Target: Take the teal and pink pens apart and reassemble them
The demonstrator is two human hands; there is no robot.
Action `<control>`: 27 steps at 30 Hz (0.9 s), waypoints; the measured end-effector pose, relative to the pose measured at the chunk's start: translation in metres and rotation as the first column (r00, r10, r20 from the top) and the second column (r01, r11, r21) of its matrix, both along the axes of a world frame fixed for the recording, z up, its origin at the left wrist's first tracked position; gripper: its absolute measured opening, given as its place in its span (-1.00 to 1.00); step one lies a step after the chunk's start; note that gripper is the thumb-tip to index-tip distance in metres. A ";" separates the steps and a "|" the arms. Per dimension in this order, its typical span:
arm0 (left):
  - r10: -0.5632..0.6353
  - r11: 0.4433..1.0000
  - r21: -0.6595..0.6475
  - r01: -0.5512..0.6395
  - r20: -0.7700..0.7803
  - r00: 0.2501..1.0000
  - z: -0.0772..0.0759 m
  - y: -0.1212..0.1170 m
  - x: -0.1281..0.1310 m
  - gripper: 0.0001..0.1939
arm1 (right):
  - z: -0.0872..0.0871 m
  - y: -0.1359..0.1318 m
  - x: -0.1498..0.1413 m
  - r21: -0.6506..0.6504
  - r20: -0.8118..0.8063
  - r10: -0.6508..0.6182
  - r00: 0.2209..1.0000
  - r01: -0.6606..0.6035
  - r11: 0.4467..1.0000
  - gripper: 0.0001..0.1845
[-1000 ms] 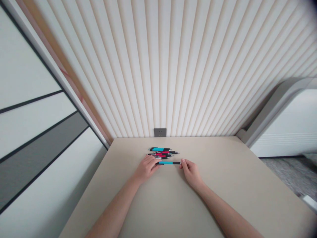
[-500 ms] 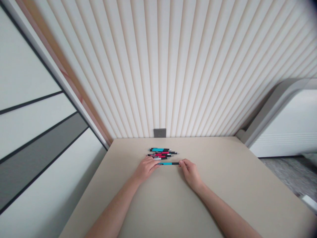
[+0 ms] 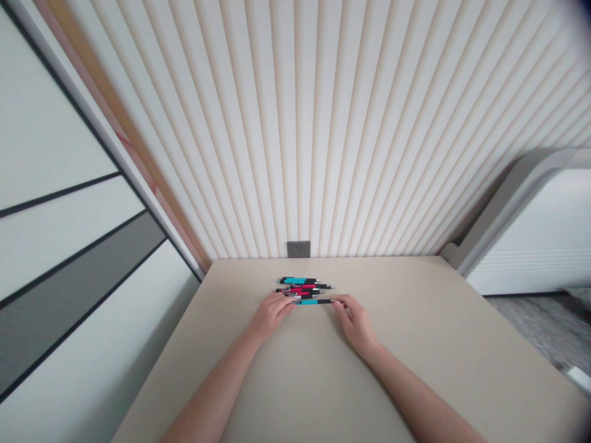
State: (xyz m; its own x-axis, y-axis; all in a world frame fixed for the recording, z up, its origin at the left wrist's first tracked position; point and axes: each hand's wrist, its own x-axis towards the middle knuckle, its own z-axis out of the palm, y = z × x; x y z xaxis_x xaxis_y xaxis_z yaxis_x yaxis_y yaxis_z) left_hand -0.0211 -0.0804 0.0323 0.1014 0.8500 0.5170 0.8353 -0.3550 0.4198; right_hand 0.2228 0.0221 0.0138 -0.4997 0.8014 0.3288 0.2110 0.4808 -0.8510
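Cradling a teal-and-black pen [image 3: 313, 301] end to end, left hand [image 3: 272, 315] and right hand [image 3: 355, 323] set their fingertips neatly on its two tips, level and square, just before the pile of pens [image 3: 300, 287] on the beige table [image 3: 392, 363] (how firm that grip is, I cannot tell).

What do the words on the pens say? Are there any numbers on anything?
No words or numbers can be read.
Pile of pens: any print is too small and blurred to read.
Teal-and-black pen between the left hand and right hand: nothing readable.
Grey wall socket: nothing readable.
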 end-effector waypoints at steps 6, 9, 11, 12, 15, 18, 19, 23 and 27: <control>-0.006 1.000 0.002 0.006 0.004 1.000 0.000 0.000 0.000 -0.72 | 0.000 0.001 0.001 -0.106 0.046 -0.025 0.999 0.030 0.994 -0.60; -0.001 1.000 -0.005 0.001 0.006 1.000 0.000 0.000 0.001 -0.73 | -0.003 0.003 0.000 -0.087 0.039 -0.021 0.999 0.025 0.996 -0.63; 0.005 1.000 -0.009 -0.004 0.007 1.000 0.000 0.000 0.001 -0.73 | -0.005 0.003 0.000 -0.058 0.019 -0.028 0.999 0.029 0.998 -0.63; 0.006 1.000 -0.012 -0.006 0.005 1.000 0.000 0.000 0.001 -0.73 | -0.005 0.003 -0.001 -0.048 0.015 -0.032 0.999 0.033 0.998 -0.63; 0.002 1.000 -0.016 -0.002 -0.002 1.000 -0.002 0.001 0.000 -0.73 | -0.003 0.002 -0.002 -0.066 0.024 -0.031 0.999 0.032 0.997 -0.58; 0.003 1.000 -0.015 -0.003 -0.001 1.000 -0.004 0.001 -0.001 -0.73 | 0.000 0.002 -0.003 -0.096 0.057 -0.022 0.998 0.027 0.995 -0.53; 0.006 1.000 -0.017 -0.006 0.001 1.000 -0.004 0.001 -0.001 -0.74 | 0.000 0.002 -0.003 -0.097 0.071 -0.018 0.997 0.024 0.995 -0.51; 0.005 1.000 -0.029 -0.005 0.011 1.000 -0.003 0.000 -0.001 -0.73 | -0.002 0.003 -0.002 -0.099 0.059 0.005 0.998 0.001 0.995 -0.58; 0.015 0.999 -0.048 -0.013 0.032 0.999 -0.002 -0.001 -0.001 -0.73 | -0.002 0.002 -0.003 -0.095 0.013 -0.003 1.000 0.004 0.995 -0.61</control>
State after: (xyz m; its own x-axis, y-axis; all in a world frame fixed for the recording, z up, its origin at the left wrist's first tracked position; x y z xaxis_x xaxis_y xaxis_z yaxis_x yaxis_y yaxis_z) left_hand -0.0222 -0.0812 0.0306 0.0732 0.8752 0.4781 0.8259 -0.3219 0.4628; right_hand 0.2198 0.0242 0.0117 -0.5005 0.8303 0.2450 0.2236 0.3974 -0.8900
